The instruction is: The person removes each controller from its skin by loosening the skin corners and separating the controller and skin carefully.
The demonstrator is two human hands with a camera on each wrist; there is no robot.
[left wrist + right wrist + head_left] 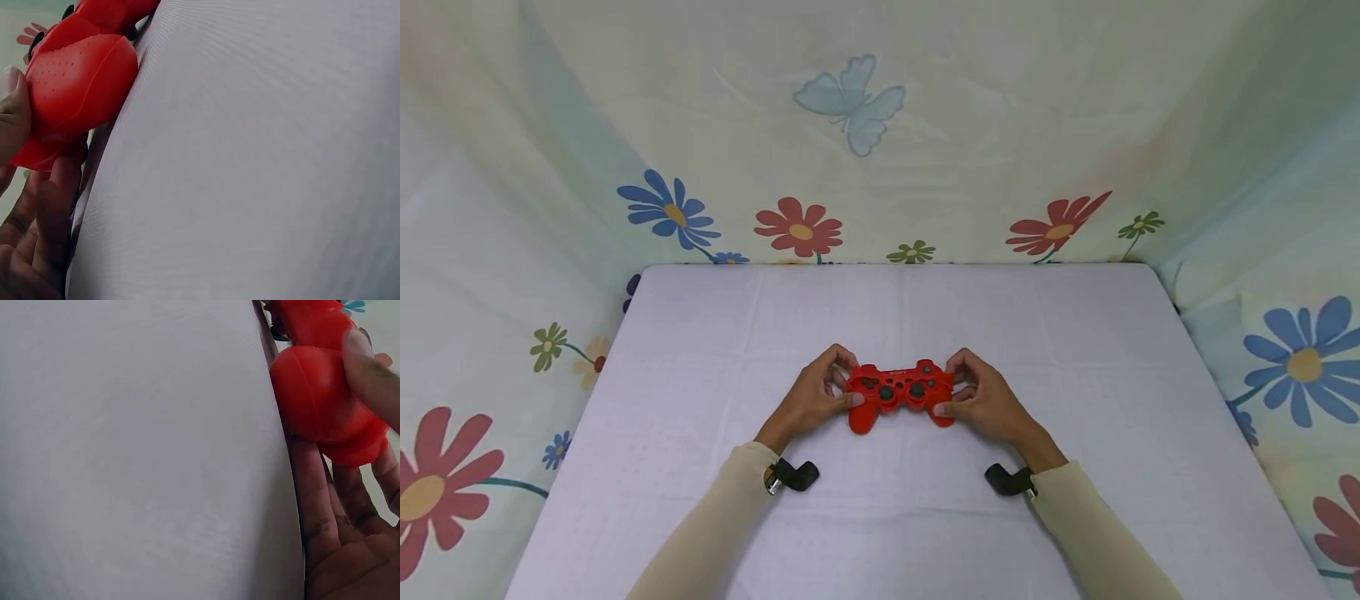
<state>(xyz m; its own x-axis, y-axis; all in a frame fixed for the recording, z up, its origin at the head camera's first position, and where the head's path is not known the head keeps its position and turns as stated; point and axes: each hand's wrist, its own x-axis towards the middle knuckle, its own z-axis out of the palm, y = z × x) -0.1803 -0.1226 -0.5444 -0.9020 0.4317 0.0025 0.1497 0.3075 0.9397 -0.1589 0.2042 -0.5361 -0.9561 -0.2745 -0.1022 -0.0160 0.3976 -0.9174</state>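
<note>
A red game controller with dark thumbsticks and buttons is at the middle of the table, its two handles pointing toward me. My left hand grips its left end, thumb on top and fingers curled at the side and below. At the right end my right hand holds it the same way, its thumb over the right handle. The left wrist view has the rounded red handle between thumb and fingers, close over the cloth. In the right wrist view, fingers reach under the other handle.
A white cloth covers the table. Behind it and on both sides hangs a curtain printed with flowers and a butterfly. Each wrist, at the end of a beige sleeve, carries a small black camera.
</note>
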